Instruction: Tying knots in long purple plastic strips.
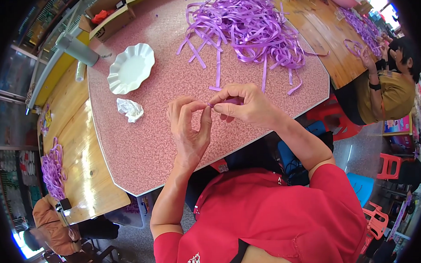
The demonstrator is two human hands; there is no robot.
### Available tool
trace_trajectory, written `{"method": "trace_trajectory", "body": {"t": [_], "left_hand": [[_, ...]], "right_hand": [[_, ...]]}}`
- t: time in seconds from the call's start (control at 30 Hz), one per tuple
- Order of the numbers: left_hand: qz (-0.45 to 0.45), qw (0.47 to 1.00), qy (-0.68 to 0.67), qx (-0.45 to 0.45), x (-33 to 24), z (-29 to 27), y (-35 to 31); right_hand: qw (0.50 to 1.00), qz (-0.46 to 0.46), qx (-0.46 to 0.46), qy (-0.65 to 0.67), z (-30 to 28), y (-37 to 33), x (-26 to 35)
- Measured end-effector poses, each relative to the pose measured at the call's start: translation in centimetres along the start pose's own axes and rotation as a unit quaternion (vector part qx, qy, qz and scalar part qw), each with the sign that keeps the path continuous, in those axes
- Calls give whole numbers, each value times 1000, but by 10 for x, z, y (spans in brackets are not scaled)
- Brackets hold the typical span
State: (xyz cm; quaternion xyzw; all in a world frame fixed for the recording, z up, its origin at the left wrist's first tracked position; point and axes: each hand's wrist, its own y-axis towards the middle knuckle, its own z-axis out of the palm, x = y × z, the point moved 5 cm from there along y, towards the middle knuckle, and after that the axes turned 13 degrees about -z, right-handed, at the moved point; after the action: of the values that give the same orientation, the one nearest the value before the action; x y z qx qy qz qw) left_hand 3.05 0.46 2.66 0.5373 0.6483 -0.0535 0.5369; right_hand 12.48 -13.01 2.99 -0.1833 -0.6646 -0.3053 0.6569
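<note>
My left hand [187, 125] and my right hand [244, 104] meet over the near edge of a pink speckled table [145, 148]. Together they pinch a small folded piece of purple ribbon [231, 101], which shows between the fingertips and under my right fingers. A large loose pile of purple ribbon strips [248, 29] lies on the table beyond my hands, with a few single strips trailing toward them.
A white scalloped dish [130, 69] and a crumpled white paper [130, 109] sit on the table's left part. A cardboard box [109, 18] stands at the far left. Other people work with purple ribbon at wooden tables on the right [387, 86] and lower left [52, 218].
</note>
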Motion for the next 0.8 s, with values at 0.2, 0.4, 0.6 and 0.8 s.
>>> {"method": "trace_trajectory", "body": {"t": [0.2,0.4,0.6,0.8], "left_hand": [[-16,1000,-15,12,1,3,-2],[-28,999,-15,18,2,2,-2],[-15,1000,-15,10,0,2,-2],[4,1000,1,7,-3,4,-3]], "right_hand": [[981,-118,-4,-152,-3,1,3],[985,-58,-15,-162,-2,0,3],[995,-29,7,-93,-4,0,0],[991,-84,-3,-108,-5,0,-3]]}}
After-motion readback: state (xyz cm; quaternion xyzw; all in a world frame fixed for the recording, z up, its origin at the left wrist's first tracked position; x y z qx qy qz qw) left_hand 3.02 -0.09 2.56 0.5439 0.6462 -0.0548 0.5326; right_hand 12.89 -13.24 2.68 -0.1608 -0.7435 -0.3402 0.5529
